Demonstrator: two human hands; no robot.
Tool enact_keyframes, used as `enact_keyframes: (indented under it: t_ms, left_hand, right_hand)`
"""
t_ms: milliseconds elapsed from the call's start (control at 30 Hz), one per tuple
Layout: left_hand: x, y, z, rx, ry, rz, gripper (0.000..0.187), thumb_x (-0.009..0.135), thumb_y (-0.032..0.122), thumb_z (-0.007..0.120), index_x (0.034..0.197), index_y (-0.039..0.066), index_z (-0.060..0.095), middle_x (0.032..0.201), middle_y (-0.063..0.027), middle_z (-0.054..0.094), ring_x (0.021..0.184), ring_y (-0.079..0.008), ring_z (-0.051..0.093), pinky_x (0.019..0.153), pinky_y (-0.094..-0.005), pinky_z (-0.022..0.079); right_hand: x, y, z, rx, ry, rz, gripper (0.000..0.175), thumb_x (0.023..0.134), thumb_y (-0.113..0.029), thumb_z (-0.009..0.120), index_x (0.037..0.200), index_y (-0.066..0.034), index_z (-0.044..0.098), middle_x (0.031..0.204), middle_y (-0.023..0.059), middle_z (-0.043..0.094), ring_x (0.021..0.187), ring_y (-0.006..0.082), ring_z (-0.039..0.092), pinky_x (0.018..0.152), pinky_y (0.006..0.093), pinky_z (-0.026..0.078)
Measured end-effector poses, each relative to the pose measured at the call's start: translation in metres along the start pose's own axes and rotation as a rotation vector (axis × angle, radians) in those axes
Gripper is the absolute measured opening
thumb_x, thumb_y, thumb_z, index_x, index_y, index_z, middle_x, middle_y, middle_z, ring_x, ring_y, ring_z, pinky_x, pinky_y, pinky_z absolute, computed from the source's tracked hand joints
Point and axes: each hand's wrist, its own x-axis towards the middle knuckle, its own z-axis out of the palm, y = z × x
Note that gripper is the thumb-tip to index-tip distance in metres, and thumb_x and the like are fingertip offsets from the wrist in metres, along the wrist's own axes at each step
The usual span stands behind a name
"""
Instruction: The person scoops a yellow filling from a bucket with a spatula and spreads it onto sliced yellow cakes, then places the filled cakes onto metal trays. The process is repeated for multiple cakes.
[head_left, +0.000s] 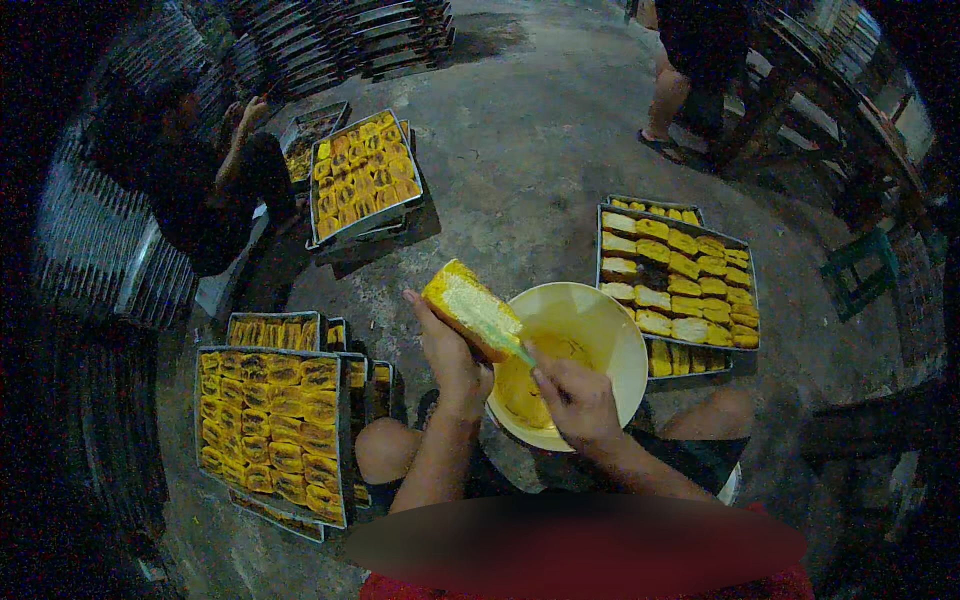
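My left hand (450, 367) holds a block of yellow-crusted bread (466, 304), tilted, with its pale cut face turned up. The handle of a light green spreader (527, 355) is in the grip of my right hand (577, 397). Its flat blade lies against the bread's pale face; whether it is a spatula or a knife I cannot tell. Beneath both hands is a cream-coloured round basin (632, 352), with a yellow spread (559, 346) smeared over its bottom and sides. Part of the basin is hidden by my right hand and the bread.
Stacked metal trays of browned yellow bread stand at left (342, 450) and farther off (367, 225). At right, another tray (599, 247) holds bread, several pieces pale-faced. A seated person (240, 150) is at upper left. Another person's leg (667, 97) shows near a rack.
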Motion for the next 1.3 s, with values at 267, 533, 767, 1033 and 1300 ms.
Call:
enact_keyframes:
  t_ms: [267, 533, 767, 1033, 1300]
  left_hand:
    - [-0.006, -0.005, 0.007, 0.045, -0.136, -0.002, 0.070, 0.098, 0.069, 0.033, 0.115, 0.004, 0.055, 0.097, -0.0111, 0.065, 0.088, -0.0226, 0.066, 0.083, -0.0371, 0.054]
    - [0.007, 0.005, 0.004, -0.052, -0.178, -0.138, 0.071, 0.097, 0.069, 0.035, 0.120, 0.006, 0.057, 0.104, -0.0113, 0.066, 0.093, -0.0243, 0.067, 0.086, -0.0397, 0.055]
    - [0.004, 0.011, 0.006, 0.006, -0.381, -0.300, 0.067, 0.100, 0.064, 0.035, 0.123, 0.004, 0.058, 0.110, -0.0126, 0.067, 0.097, -0.0232, 0.068, 0.086, -0.0389, 0.057]
    - [0.017, 0.002, -0.001, -0.086, -0.256, -0.254, 0.072, 0.096, 0.069, 0.037, 0.120, 0.003, 0.057, 0.104, -0.0192, 0.068, 0.092, -0.0279, 0.068, 0.083, -0.0419, 0.057]
    - [0.023, -0.002, -0.002, -0.159, -0.189, -0.173, 0.071, 0.097, 0.068, 0.038, 0.122, 0.005, 0.055, 0.104, -0.0175, 0.067, 0.096, -0.0285, 0.067, 0.085, -0.0429, 0.057]
  right_hand:
    - [0.024, 0.009, 0.005, -0.093, -0.090, -0.082, 0.041, 0.097, -0.011, 0.058, 0.137, -0.0089, 0.057, 0.086, 0.0171, 0.064, 0.077, 0.0329, 0.064, 0.073, 0.0400, 0.051]
    - [0.011, 0.023, -0.022, 0.213, -0.117, 0.147, 0.031, 0.101, -0.021, 0.055, 0.127, -0.0064, 0.063, 0.086, 0.0129, 0.067, 0.074, 0.0238, 0.066, 0.070, 0.0350, 0.052]
    - [0.038, 0.048, -0.025, 0.109, 0.004, 0.368, 0.029, 0.103, -0.028, 0.052, 0.105, -0.0025, 0.066, 0.081, 0.0110, 0.068, 0.074, 0.0192, 0.064, 0.069, 0.0360, 0.051]
    - [-0.001, 0.055, -0.016, 0.252, -0.185, 0.389, 0.032, 0.103, -0.030, 0.051, 0.101, -0.0012, 0.064, 0.072, 0.0082, 0.061, 0.067, 0.0157, 0.059, 0.064, 0.0343, 0.049]
    - [-0.016, 0.063, -0.015, 0.627, -0.067, 0.622, 0.032, 0.104, -0.033, 0.051, 0.100, -0.0029, 0.063, 0.068, -0.0004, 0.053, 0.051, 0.0074, 0.048, 0.047, 0.0255, 0.041]
